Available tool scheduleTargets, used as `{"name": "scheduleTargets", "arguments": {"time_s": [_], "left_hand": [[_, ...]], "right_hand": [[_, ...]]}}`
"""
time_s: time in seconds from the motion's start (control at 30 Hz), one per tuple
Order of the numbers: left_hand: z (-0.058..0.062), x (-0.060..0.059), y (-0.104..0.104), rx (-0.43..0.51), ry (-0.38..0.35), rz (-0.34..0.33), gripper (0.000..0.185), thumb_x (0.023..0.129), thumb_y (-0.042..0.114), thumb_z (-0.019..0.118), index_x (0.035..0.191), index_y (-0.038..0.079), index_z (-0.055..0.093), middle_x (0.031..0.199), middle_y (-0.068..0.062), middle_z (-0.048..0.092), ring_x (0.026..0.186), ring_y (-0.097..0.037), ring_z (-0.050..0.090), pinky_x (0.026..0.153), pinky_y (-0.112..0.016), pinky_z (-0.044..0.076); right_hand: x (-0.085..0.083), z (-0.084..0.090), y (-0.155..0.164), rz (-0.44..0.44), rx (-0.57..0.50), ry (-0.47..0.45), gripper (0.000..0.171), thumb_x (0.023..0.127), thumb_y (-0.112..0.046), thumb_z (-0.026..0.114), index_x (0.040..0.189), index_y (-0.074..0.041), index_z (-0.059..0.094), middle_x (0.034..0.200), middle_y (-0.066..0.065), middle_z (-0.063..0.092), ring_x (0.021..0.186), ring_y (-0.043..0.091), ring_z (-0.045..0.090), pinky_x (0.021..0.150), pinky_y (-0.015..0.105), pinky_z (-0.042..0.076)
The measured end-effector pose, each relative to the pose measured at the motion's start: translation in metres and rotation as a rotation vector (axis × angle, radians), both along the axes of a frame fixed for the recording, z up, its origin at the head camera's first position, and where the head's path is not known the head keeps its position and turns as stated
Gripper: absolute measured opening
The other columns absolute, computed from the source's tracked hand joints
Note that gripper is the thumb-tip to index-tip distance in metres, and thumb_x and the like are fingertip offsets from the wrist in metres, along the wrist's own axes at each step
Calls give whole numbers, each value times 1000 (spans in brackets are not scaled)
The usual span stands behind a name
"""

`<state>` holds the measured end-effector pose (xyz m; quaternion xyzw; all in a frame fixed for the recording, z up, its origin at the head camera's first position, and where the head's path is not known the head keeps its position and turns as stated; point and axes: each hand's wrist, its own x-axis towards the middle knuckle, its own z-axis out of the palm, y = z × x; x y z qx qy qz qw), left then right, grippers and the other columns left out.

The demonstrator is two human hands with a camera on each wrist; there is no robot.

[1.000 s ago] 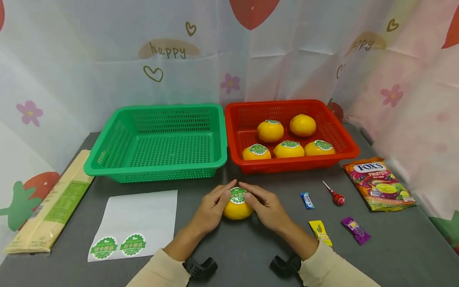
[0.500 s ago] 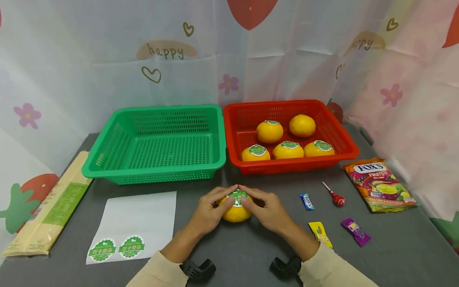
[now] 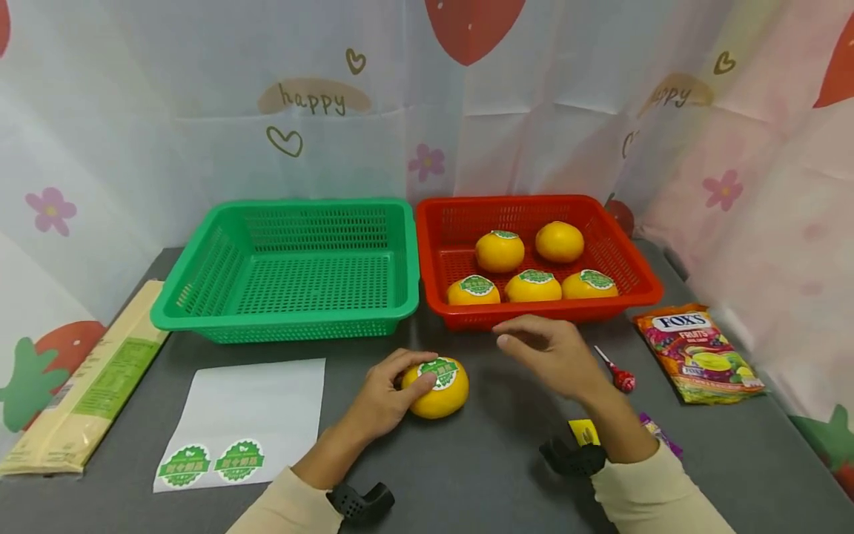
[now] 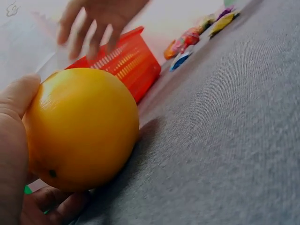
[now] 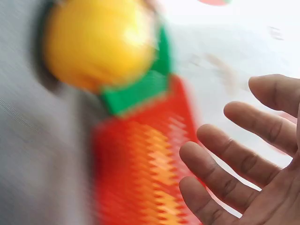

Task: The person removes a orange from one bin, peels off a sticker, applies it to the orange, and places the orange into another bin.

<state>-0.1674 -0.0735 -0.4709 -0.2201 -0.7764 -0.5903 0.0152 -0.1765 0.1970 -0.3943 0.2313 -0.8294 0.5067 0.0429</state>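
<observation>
An orange (image 3: 443, 400) with a green-and-white round sticker (image 3: 438, 371) on top sits on the grey table in the head view. My left hand (image 3: 382, 397) grips it from the left, thumb on the near side and fingers round the far side. Close up in the left wrist view, the orange (image 4: 86, 133) shows smooth skin with a small dark spot. Away to the right, my right hand (image 3: 559, 357) is raised in front of the red basket and holds nothing. Its fingers (image 5: 243, 157) are spread and loosely bent in the right wrist view.
The red basket (image 3: 454, 320) holds several oranges, most with stickers showing. A green basket (image 3: 287, 324) stands left of it. A white sheet (image 3: 260, 404) carries two stickers (image 3: 239, 460). A lollipop (image 3: 623, 380), wrapped sweets (image 3: 584, 432) and a candy bag (image 3: 697, 354) lie right; a long packet (image 3: 93, 386) lies left.
Both hands were on the orange; my right hand has let go and moved right and up toward the red basket. My left hand still holds the orange, with its sticker now uncovered more.
</observation>
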Motion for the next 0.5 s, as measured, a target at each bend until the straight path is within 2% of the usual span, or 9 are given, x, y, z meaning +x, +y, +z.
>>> {"name": "scheduleTargets", "arguments": {"time_s": [0.13, 0.2, 0.27, 0.33, 0.4, 0.5], "left_hand": [[0, -2, 0, 9, -51, 4, 26, 89, 13, 71, 114, 8, 67, 118, -4, 62, 92, -19, 60, 78, -30, 50], [1, -2, 0, -4, -84, 3, 26, 88, 15, 72, 113, 10, 66, 120, -2, 61, 91, -19, 60, 77, -30, 51], [1, -1, -1, -24, -113, -1, 27, 88, 19, 73, 113, 12, 66, 121, -1, 61, 90, -18, 60, 77, -30, 51], [0, -1, -1, -39, -122, -8, 28, 88, 20, 73, 114, 12, 65, 121, -1, 61, 90, -19, 60, 78, -31, 50], [0, 0, -2, -40, -118, -17, 28, 88, 20, 72, 114, 12, 64, 121, -1, 61, 90, -19, 59, 79, -31, 50], [1, 0, -4, -47, -89, -20, 27, 90, 20, 70, 114, 12, 62, 120, -2, 61, 92, -18, 59, 80, -32, 49]], "right_hand": [[-6, 24, 38, -147, -98, 193, 17, 91, 3, 64, 105, 2, 72, 100, 11, 68, 89, 14, 59, 78, 21, 48], [-9, 29, 56, -264, -120, 271, 17, 90, 3, 64, 105, 4, 71, 103, 12, 67, 92, 13, 59, 80, 20, 46], [-13, 29, 72, -384, -120, 308, 17, 90, 1, 64, 105, 6, 71, 109, 10, 65, 100, 13, 56, 83, 20, 43], [-17, 26, 87, -498, -104, 288, 20, 91, -5, 65, 107, 6, 70, 119, 5, 60, 108, 13, 51, 87, 23, 39], [-21, 23, 100, -585, -71, 225, 25, 92, -13, 65, 110, 4, 69, 130, 0, 53, 118, 14, 45, 92, 28, 35], [-27, 17, 113, -640, -40, 120, 35, 94, -21, 64, 117, 4, 65, 143, -1, 41, 131, 19, 33, 101, 38, 28]]}}
